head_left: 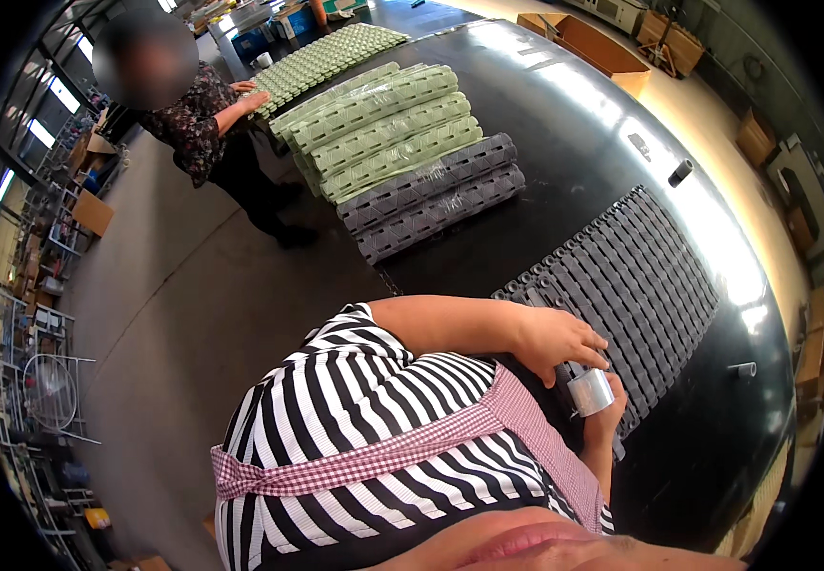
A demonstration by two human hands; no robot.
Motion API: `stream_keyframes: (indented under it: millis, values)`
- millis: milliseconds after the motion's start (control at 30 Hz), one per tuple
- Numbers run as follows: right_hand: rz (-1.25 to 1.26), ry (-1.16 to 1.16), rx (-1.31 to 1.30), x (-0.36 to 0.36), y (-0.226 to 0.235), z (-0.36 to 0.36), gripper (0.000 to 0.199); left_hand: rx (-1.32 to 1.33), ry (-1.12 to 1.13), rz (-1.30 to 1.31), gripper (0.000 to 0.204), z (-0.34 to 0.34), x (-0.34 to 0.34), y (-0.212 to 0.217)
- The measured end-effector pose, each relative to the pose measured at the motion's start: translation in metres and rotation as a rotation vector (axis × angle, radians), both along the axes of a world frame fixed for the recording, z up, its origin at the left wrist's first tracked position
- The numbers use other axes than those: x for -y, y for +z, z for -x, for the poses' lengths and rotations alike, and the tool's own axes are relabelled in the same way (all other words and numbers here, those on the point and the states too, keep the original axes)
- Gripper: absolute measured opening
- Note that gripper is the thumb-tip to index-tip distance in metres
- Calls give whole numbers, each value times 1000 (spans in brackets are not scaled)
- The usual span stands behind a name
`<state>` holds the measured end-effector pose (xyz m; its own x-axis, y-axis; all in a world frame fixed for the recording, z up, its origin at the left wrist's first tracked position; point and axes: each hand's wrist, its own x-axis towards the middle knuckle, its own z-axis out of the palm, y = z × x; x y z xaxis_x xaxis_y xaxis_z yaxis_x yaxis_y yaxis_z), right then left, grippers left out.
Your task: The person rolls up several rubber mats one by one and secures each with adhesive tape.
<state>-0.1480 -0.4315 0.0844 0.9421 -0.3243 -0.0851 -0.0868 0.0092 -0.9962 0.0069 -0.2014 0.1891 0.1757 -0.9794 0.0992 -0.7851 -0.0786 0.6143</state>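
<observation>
A silvery tape roll (590,391) is gripped by the right hand (606,420); the left hand (558,343) is held spread beside it

silver roll (590,391): glossy | grey mat (642,290): matt plastic | tabletop (574,143): smooth, glossy

No lettering, label, brand, number or sign can be read here.
</observation>
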Motion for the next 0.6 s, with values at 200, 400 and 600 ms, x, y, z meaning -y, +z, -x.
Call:
stream_keyframes:
  millis: [200, 400, 600]
  values:
    - [31, 3, 39, 0, -6, 10, 5, 496, 1275, 82, 74, -165, -121, -23]
    - [-50, 0, 56, 9, -25, 2, 8, 344, 1921, -602, 87, -234, -320, -11]
    - [-56, 2, 31, 6, -15, 3, 8, 507, 1574, -489, 77, -201, -240, 43]
